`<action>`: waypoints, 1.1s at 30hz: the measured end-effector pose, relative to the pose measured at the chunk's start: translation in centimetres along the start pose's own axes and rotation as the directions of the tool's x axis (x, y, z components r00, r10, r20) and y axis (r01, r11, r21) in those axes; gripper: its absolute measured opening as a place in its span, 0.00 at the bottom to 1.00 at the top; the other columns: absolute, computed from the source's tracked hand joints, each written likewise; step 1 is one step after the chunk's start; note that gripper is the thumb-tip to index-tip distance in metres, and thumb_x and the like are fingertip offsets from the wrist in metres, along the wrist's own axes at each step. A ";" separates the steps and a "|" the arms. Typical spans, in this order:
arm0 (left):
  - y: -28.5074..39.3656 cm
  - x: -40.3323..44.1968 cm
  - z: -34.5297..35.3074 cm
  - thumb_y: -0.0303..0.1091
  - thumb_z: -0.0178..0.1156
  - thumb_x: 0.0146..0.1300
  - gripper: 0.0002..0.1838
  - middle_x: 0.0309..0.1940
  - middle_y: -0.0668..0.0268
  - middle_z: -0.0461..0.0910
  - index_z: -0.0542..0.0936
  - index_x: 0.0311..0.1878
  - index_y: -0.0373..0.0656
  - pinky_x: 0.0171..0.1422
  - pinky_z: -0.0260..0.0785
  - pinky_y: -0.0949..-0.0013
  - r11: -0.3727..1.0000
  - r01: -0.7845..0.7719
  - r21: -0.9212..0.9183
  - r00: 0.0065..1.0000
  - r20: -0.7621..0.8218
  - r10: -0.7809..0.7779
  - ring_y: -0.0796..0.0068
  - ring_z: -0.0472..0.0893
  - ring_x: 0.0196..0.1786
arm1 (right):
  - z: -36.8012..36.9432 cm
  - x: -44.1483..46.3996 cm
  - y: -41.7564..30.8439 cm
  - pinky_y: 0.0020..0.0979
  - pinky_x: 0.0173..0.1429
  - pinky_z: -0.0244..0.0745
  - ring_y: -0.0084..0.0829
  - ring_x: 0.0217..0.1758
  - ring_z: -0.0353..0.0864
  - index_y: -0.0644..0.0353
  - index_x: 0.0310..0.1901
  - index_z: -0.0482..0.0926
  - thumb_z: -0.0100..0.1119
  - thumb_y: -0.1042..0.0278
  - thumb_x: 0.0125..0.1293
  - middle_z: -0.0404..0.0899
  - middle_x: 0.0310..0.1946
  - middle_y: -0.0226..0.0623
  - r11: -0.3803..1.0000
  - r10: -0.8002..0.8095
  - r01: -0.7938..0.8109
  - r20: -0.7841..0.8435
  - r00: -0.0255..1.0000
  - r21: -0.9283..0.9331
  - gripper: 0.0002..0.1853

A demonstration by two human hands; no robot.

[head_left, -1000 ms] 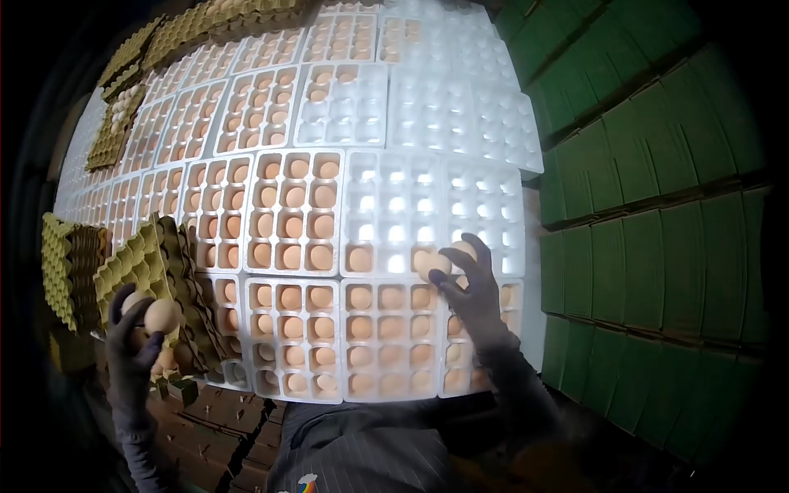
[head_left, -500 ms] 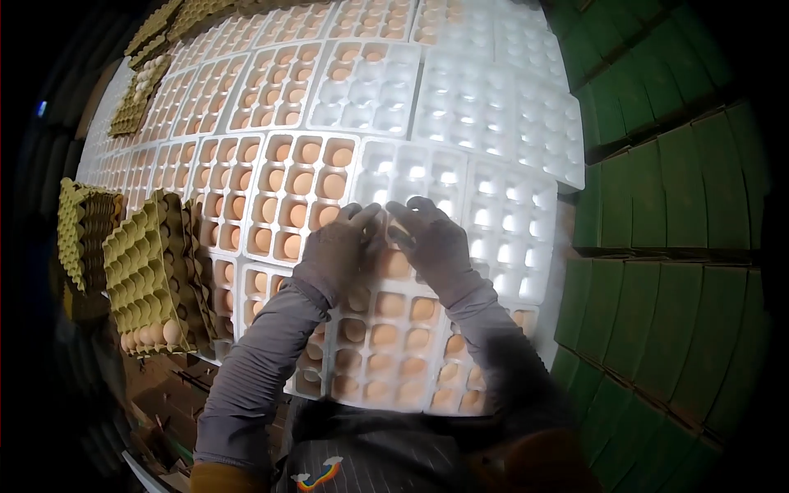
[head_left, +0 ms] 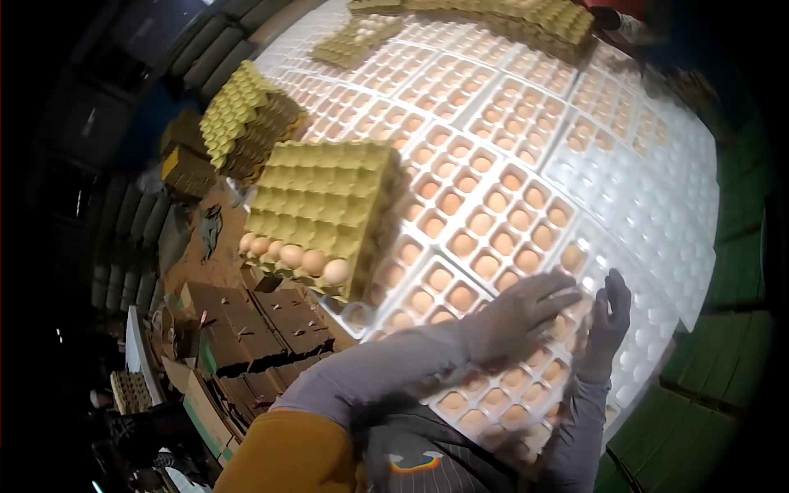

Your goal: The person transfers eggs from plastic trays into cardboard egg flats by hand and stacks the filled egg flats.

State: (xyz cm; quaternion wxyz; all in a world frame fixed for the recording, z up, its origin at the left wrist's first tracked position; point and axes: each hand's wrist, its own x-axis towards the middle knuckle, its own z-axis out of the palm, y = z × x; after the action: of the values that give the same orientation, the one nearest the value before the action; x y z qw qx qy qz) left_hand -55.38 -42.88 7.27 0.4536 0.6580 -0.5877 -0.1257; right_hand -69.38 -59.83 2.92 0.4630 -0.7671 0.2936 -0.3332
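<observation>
My left hand (head_left: 519, 315), gloved in grey, stretches its fingers rightward over the white foam trays (head_left: 496, 319), with no egg visible in it. Close to its fingertips, my right hand (head_left: 606, 322) is raised, thumb apart from its fingers, also with nothing visible in it. Brown eggs (head_left: 485, 264) sit in the tray cells beside and below both hands; one egg (head_left: 573, 258) lies just above my left fingertips. Left of my hands stands a stack of yellow-green pulp trays (head_left: 316, 197), its top tray holding a row of eggs (head_left: 291, 255) along the near edge.
More pulp trays (head_left: 246, 115) stand at the left and at the far edge (head_left: 526, 20). Another person's arm (head_left: 629, 26) shows at the top right. Green boxes (head_left: 715, 361) line the right side. Flattened brown cartons (head_left: 246, 324) lie at the lower left.
The view has turned left. My left hand went from the pulp trays to beside my right hand, and both hands have opened. The eggs they held earlier no longer show in them.
</observation>
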 end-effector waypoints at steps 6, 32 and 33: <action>3.4 -17.2 -17.5 0.33 0.71 0.58 0.27 0.57 0.57 0.81 0.80 0.62 0.46 0.68 0.73 0.50 0.964 0.072 0.258 0.997 -0.002 -0.074 0.50 0.78 0.65 | 11.6 -4.1 -18.6 0.41 0.62 0.76 0.41 0.55 0.82 0.62 0.54 0.83 0.71 0.80 0.59 0.83 0.51 0.42 0.943 -0.330 0.309 0.465 0.821 0.124 0.20; -6.9 -28.7 -45.7 0.41 0.70 0.65 0.20 0.52 0.62 0.75 0.79 0.54 0.41 0.59 0.78 0.58 0.796 0.600 -0.076 0.789 -0.106 -0.605 0.66 0.81 0.53 | 28.8 -4.2 -29.9 0.37 0.48 0.83 0.34 0.40 0.86 0.56 0.58 0.79 0.69 0.52 0.66 0.83 0.46 0.34 0.922 0.360 -0.324 0.774 0.521 -0.211 0.24; -6.0 -27.6 -44.3 0.37 0.76 0.57 0.24 0.53 0.64 0.75 0.80 0.56 0.42 0.61 0.76 0.60 0.758 0.647 0.080 0.762 -0.037 -0.647 0.68 0.80 0.54 | 28.6 -4.1 -29.9 0.36 0.49 0.83 0.33 0.41 0.86 0.56 0.59 0.79 0.68 0.54 0.66 0.83 0.47 0.33 0.744 0.422 -0.668 0.796 0.434 -0.030 0.24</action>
State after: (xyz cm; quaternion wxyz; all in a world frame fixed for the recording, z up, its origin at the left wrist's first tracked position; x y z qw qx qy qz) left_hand -28.14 0.88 17.35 0.3552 0.8400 -0.3279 -0.2464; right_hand -45.23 -30.09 19.03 0.7307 -0.6159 0.2520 0.1526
